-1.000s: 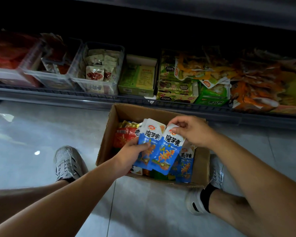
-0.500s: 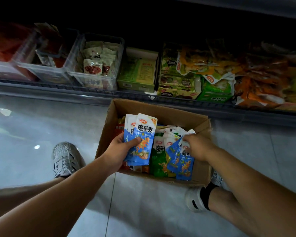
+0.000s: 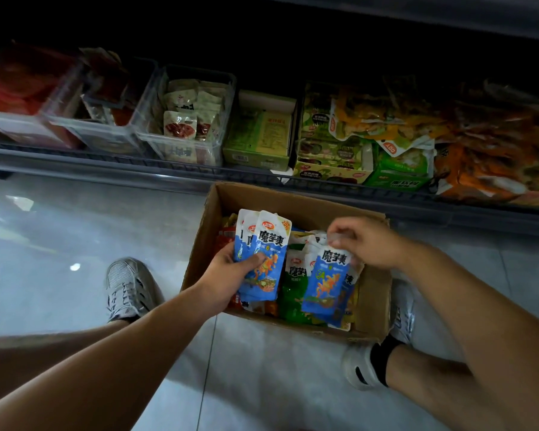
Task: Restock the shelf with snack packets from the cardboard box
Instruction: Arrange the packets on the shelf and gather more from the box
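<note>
An open cardboard box [image 3: 374, 301] sits on the floor between my feet, holding blue, green and red snack packets. My left hand [image 3: 227, 275] grips a small stack of blue packets [image 3: 266, 253] upright over the box's left side. My right hand [image 3: 366, 241] pinches the top edge of another blue packet [image 3: 324, 281] and holds it just above the pile at the box's right side. The low shelf [image 3: 168, 169] runs across the view right behind the box.
On the shelf stand clear plastic bins [image 3: 184, 119] with pale and red packets at the left, green cartons [image 3: 259, 135] in the middle, and loose orange and green bags [image 3: 486, 144] at the right. My shoes [image 3: 128, 287] rest on grey floor tiles.
My right hand dipped into the box's right side and came up holding a single blue packet by its top. My left hand kept its stack, shifting slightly left.
</note>
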